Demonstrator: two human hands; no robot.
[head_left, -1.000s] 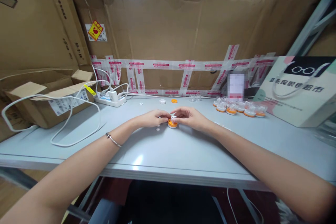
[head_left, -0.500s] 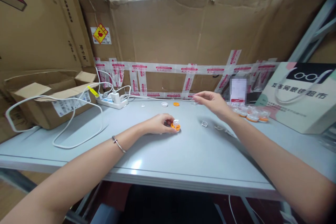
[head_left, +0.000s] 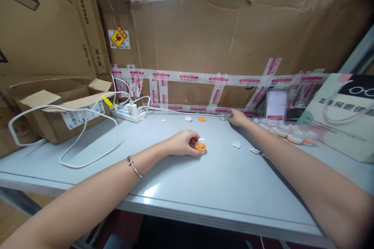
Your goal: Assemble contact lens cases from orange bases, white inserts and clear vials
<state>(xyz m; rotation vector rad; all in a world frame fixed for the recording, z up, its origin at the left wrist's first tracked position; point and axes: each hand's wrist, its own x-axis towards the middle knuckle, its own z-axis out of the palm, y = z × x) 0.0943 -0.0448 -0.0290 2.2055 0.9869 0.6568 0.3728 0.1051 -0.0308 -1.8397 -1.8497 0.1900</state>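
Note:
My left hand [head_left: 187, 142] rests on the table, its thumb and fingers closed around a small orange round cup [head_left: 200, 148]. A white openwork plastic piece [head_left: 201, 141] stands upright in that cup. At the back of the table, my right hand [head_left: 238, 118] has its fingers closed at a clear plastic cup [head_left: 223, 117]; the fingertips are partly hidden. Between the hands and the back lie a white ring [head_left: 188, 119] and an orange ring [head_left: 201, 119]. One white openwork piece [head_left: 236, 144] lies flat, with another white piece [head_left: 254, 150] near my right forearm.
At right, several clear-topped round containers with orange and white bases [head_left: 295, 139] stand by a paper bag [head_left: 339, 124]. At left are an open carton [head_left: 43, 124], a power strip [head_left: 130, 116] and a looped white cable [head_left: 70, 166]. Large cardboard [head_left: 187, 39] walls the back.
My right hand has lowered from above the clear plastic cup to the table's back, beside it. My left hand still grips the orange cup. The view has shifted slightly.

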